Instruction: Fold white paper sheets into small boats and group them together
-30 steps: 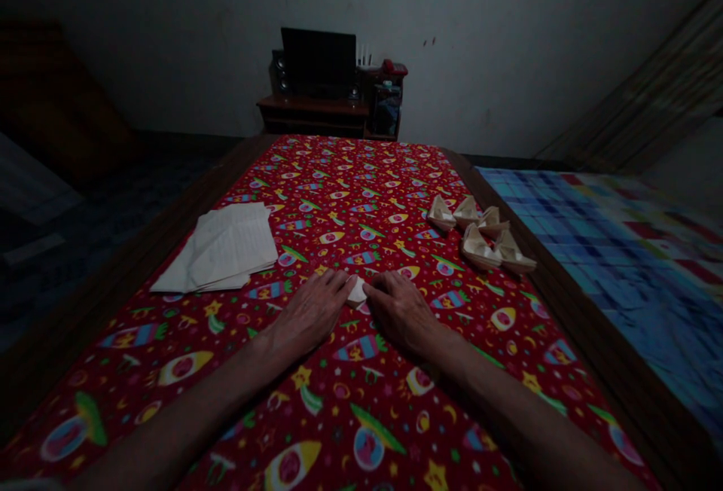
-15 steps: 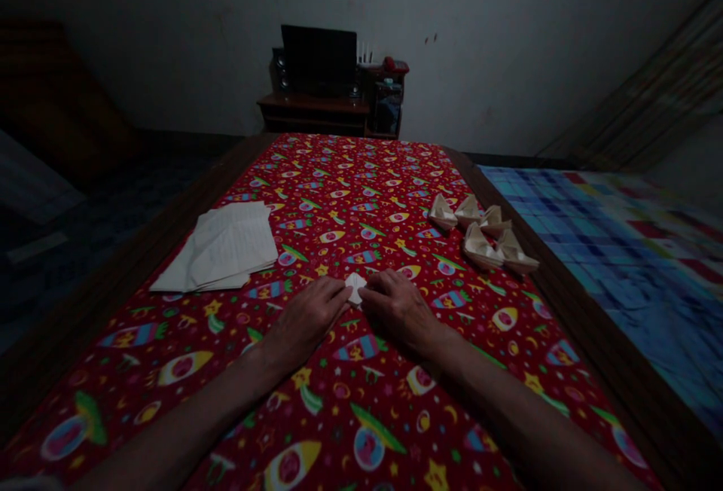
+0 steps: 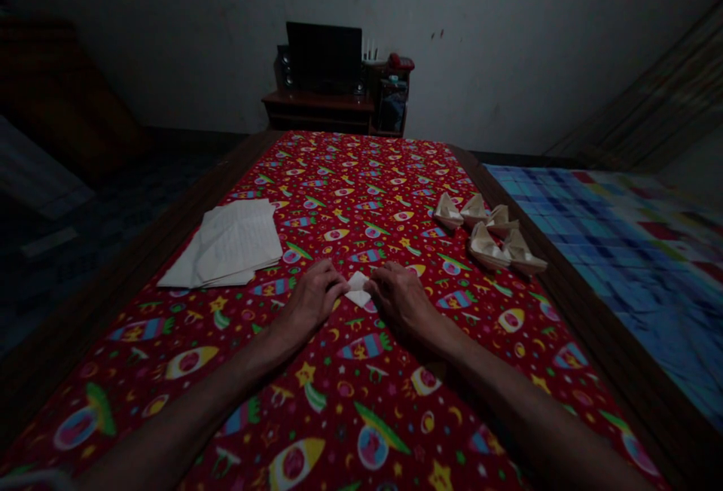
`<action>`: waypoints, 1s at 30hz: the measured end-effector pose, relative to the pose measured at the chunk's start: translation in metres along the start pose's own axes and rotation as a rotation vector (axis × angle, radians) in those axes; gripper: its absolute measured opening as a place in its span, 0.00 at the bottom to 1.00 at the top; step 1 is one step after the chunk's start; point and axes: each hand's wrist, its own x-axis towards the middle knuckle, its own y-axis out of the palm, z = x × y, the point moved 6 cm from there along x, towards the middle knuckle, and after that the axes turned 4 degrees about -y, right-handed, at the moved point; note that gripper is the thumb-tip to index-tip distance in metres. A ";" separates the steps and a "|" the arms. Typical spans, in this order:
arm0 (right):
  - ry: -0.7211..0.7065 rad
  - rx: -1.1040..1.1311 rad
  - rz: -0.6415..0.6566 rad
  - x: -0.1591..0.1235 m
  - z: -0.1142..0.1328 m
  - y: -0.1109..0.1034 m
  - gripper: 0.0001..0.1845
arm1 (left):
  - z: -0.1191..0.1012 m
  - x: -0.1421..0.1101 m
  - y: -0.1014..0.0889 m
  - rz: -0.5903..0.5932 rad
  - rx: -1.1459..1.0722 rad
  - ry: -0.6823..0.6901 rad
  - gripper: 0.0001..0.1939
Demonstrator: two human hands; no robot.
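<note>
Folded white paper (image 3: 358,289) held by both hands at the centre of the frame

The left side of the small, diamond-shaped paper was gripped by the thumb and fingers of the left hand (image 3: 314,294), just left of the frame's centre. Its right corner was pinched by the bent fingers of the right hand (image 3: 402,297), and that corner was partly covered by them. The paper's lower point was left uncovered, and both forearms were stretched in from the bottom corners of the frame.

Beneath the hands, the surface was covered by a red cloth (image 3: 350,246) printed with rockets, stars and planets. Left of centre, a stack of pale sheets (image 3: 240,242) was spread unevenly, with faint lines seen on the top ones. Right of centre, five folded paper boats (image 3: 486,245) were grouped close together near the dark wooden edge (image 3: 587,318).

At the right of the frame, a blue checked cloth (image 3: 587,265) was seen. At the top centre, a black monitor (image 3: 324,58) was placed on a brown desk (image 3: 319,103), and a red telephone (image 3: 401,62) was set to its right. The upper left was filled by dark wooden furniture (image 3: 62,92), dimly lit.
</note>
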 end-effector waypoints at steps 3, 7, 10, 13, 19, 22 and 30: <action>0.009 -0.068 0.009 0.000 0.000 0.004 0.11 | 0.000 0.002 0.002 0.003 0.040 -0.014 0.08; -0.016 -0.170 0.014 0.000 0.001 0.010 0.08 | -0.006 0.000 0.008 0.011 0.142 0.028 0.07; -0.035 -0.200 0.022 -0.001 0.003 0.012 0.07 | -0.009 -0.004 0.010 0.012 0.182 0.059 0.07; -0.023 -0.124 0.016 -0.003 0.003 0.008 0.09 | -0.006 -0.007 0.008 0.005 0.105 0.071 0.04; -0.054 0.066 -0.011 -0.010 0.001 -0.001 0.06 | 0.006 -0.008 -0.003 0.014 0.009 0.029 0.10; -0.062 0.064 0.000 -0.014 -0.001 -0.001 0.05 | 0.003 -0.007 -0.005 0.021 0.033 0.001 0.13; -0.102 -0.027 0.038 -0.015 0.005 0.000 0.08 | -0.007 0.003 0.001 0.087 0.043 -0.157 0.17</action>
